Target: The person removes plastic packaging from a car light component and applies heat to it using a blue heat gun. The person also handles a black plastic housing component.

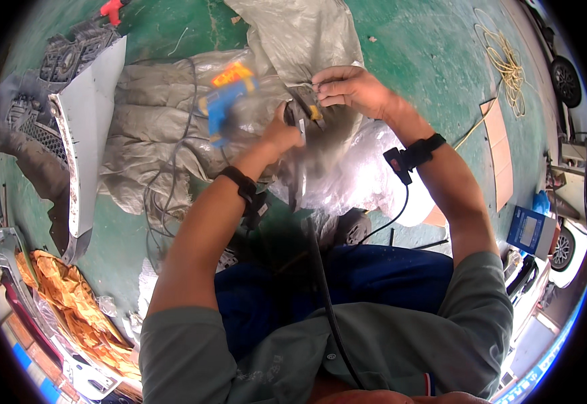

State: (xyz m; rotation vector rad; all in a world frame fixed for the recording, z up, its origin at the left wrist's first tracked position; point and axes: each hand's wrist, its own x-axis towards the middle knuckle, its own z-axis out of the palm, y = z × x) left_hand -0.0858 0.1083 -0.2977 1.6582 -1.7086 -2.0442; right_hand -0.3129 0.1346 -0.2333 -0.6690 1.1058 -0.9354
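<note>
My left hand [282, 132] is closed round a long dark trim piece [295, 168] with a pale sheen, held upright over crumpled clear plastic [367, 168]. Just right of it, my right hand [347, 91] has bent, pinched fingers at the top of a dark piece with a yellow part [315, 113]; what the fingertips hold is unclear. Behind my hands lies a wrinkled beige cover [145, 101] with a blurred blue-and-yellow packet [223, 108] and black cables on it.
A grey-white bumper [91, 114] lies at left, above brown crumpled paper [71, 303]. A red tool [112, 10] is at top left. Right are coiled yellow cord [502, 67], cardboard [498, 151], a blue box [529, 232] and parked vehicles.
</note>
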